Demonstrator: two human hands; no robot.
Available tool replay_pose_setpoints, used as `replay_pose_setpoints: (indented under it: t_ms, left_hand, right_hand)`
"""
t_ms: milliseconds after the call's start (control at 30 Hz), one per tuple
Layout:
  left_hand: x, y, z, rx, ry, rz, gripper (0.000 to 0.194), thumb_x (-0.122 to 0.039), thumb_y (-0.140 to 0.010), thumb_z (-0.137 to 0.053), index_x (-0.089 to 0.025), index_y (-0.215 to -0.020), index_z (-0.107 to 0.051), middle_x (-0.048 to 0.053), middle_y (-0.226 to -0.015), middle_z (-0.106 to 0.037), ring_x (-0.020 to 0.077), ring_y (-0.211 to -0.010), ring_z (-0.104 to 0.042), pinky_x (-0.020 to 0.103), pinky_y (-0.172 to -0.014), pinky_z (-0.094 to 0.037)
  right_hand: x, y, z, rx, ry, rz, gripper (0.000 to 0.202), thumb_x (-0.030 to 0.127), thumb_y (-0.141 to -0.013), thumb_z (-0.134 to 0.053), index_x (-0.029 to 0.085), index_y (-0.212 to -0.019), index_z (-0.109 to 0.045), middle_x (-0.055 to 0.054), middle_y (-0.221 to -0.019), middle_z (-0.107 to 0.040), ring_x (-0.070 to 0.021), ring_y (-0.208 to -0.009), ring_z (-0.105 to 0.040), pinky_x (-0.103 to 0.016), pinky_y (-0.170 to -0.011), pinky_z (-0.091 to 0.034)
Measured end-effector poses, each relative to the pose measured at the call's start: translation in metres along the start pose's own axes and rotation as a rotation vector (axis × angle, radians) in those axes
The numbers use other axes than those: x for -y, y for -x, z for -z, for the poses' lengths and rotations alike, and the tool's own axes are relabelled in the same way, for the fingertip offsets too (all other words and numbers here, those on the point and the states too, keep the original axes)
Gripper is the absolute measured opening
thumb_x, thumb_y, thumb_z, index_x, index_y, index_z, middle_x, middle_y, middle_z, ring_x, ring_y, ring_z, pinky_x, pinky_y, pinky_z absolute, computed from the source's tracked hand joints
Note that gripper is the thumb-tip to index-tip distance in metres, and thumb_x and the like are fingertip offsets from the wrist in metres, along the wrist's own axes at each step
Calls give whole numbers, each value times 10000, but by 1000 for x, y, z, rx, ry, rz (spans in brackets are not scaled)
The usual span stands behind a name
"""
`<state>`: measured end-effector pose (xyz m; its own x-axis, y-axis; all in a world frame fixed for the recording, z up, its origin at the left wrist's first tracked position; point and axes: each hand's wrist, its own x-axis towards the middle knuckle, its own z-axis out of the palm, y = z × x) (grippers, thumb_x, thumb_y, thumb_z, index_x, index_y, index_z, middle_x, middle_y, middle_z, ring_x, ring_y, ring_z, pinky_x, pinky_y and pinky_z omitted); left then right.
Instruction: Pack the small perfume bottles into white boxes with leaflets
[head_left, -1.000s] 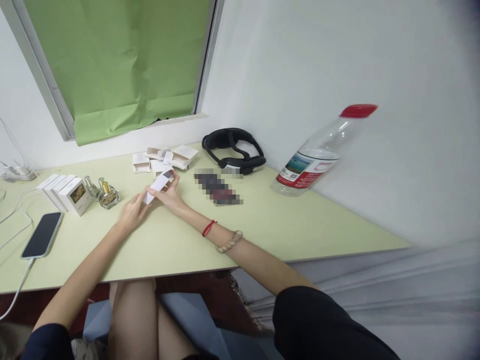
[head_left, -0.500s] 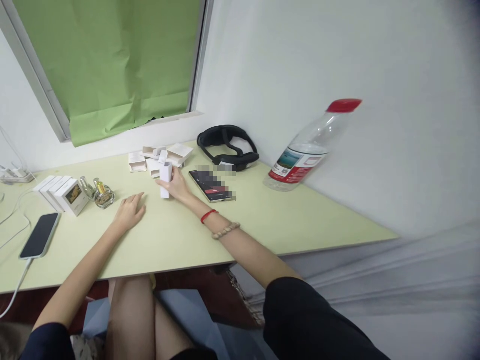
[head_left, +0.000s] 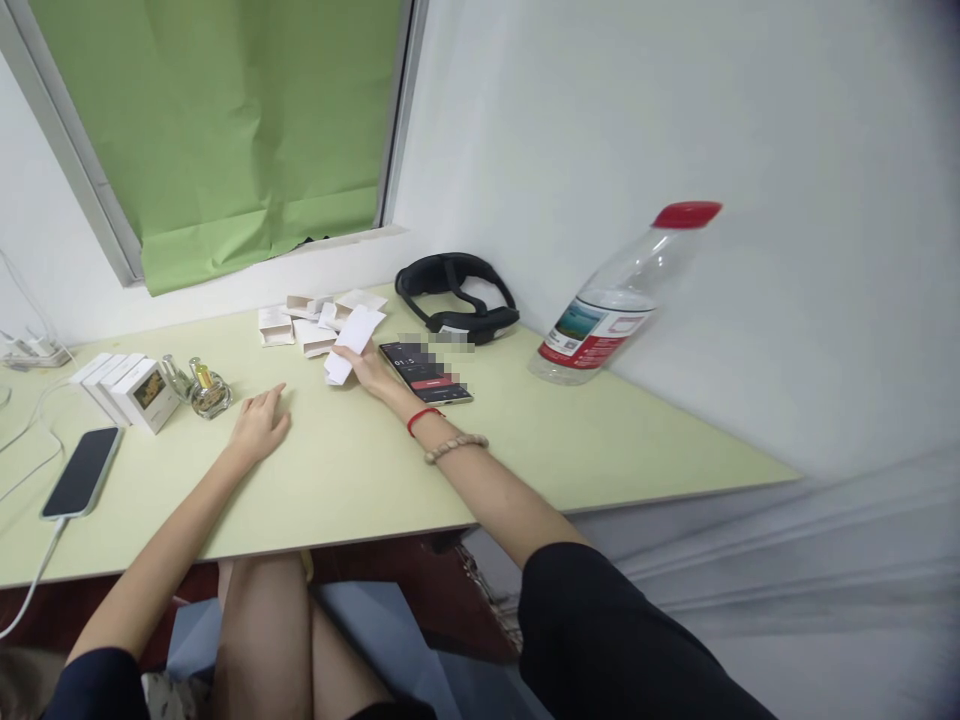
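My right hand (head_left: 369,368) grips a folded white paper insert (head_left: 354,345), tilted to the upper right, over the table just in front of several small opened white cardboard boxes (head_left: 313,335). Its fingers are partly hidden behind the white piece. Palm down on the pale green table (head_left: 315,490), my left hand (head_left: 259,425) rests with its fingers spread and nothing in them. Left of that hand stand small glass perfume bottles (head_left: 210,395) with gold-coloured tops, beside a row of closed white boxes (head_left: 146,395).
A lit phone (head_left: 427,375) lies right of my right hand, with a black headset (head_left: 457,295) behind it. A red-capped plastic bottle (head_left: 596,325) stands farther right by the wall. Another phone (head_left: 81,472), on a white cable (head_left: 37,580), lies at the left.
The white piece in my right hand has turned from upright to tilted rightward and looks flatter and wider. My right hand has shifted slightly right; my left hand stays put.
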<state>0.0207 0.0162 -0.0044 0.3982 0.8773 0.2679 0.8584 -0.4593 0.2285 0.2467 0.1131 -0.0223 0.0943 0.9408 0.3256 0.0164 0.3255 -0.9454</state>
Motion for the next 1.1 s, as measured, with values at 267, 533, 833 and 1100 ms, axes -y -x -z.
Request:
replay_pose_setpoints:
  t_ms: [267,533,833,1100]
  left_hand:
    - [-2,0,1,14,2,13,501,-251,-900,-429,-125,-1383,-381,150,-1298,-589,247,-1241,-527,430,-1053,-363]
    - [2,1,0,-52,23,17,486,-276,-911,-439,-157,-1378,-380,132,-1252,-606,242,-1217,-538,420,-1036,-377]
    - [11,-1,-7,-154,61,93,725,-397,-907,-499,-132,-1494,-166,179,-1241,-612,287,-1185,-570,449,-995,-395]
    - [14,-3,-9,-317,248,142,1229,-476,-741,-705,-65,-1467,197,283,-1327,-535,361,-1250,-536,518,-1018,-412]
  right_hand:
    - [8,4,1,8,18,-45,395,538,-655,-615,203,-863,-588,-93,-896,-708,-298,-1026,-600,-445,-966,-436]
    - [15,21,-8,48,-89,-48,469,541,-593,-666,214,-923,-610,-93,-982,-701,-307,-1016,-607,-471,-955,-445]
    - [54,50,-34,292,-345,-97,622,618,-593,-613,225,-1074,-646,-64,-984,-726,-309,-1066,-619,-434,-964,-460]
    - [78,72,-40,601,-547,-337,565,510,-606,-569,161,-1042,-651,-126,-1036,-743,-354,-1088,-644,-496,-879,-531]
